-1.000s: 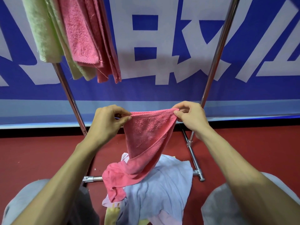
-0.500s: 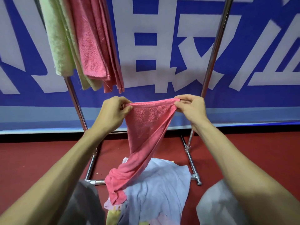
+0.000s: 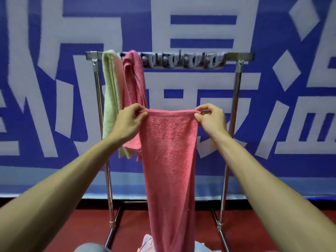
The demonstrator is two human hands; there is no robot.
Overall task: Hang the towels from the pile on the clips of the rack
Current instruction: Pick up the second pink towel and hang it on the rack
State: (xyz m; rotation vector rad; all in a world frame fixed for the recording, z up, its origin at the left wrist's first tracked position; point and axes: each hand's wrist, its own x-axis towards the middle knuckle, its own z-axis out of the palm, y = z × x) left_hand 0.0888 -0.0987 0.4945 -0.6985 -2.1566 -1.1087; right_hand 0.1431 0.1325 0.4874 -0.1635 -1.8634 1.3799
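Height is what has changed: a second ago the pink towel (image 3: 169, 160) was a twisted rope with its tail lying on the pile, and now it is lifted and spread, hanging as a flat strip in front of the rack (image 3: 236, 99). The left hand (image 3: 130, 120) and the right hand (image 3: 211, 118) each pinch one top corner. The fingers (image 3: 140, 109) are curled tight on the hem, which is pulled into a straight line between them. The lower end drops out of view at the bottom edge, close to the pile (image 3: 147, 242), so I cannot tell whether it has come fully free. The view has also tipped up, so the row of clips (image 3: 183, 60) along the top of the rack now shows. My reading is that picking up is done and clipping comes next.

The hem sits well below the clips, with nothing between them. The left end of the row is taken by a green towel (image 3: 110, 99) and a second pink towel (image 3: 133, 84), which hangs just behind the left hand. The clips to the right of those look free, as far as the right side of the rack. The next move probably wants to go straight up and a little right, so the left corner does not brush the hung towels. Both sides of the rack stand outside the wrists, leaving open room between them.
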